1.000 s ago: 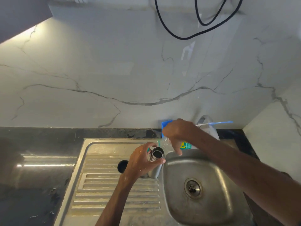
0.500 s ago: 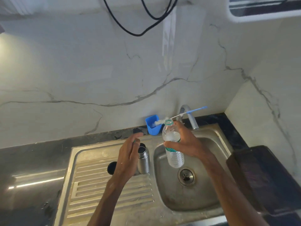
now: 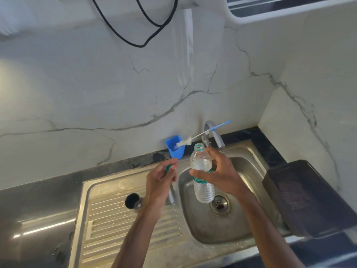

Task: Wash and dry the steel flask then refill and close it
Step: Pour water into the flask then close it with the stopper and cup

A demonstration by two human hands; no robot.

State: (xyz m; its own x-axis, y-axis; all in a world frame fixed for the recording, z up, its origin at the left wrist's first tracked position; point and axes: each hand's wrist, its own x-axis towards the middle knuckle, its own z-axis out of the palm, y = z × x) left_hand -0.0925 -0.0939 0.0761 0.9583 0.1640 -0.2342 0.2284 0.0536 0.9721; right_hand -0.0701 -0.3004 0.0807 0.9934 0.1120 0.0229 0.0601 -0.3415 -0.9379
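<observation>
Green cap (image 3: pixel 168 167) pinched in my left hand (image 3: pixel 158 182) (kept clear); right hand (image 3: pixel 222 175) wraps the open bottle (image 3: pixel 203 190) mid-frame, probably to refill the flask (image 3: pixel 171 194).

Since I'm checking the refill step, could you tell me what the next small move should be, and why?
Probably tip the bottle toward the flask: the right hand holds it uncapped, the left hand pinches its green cap, and the flask stands just behind that hand, mouth hidden.
</observation>
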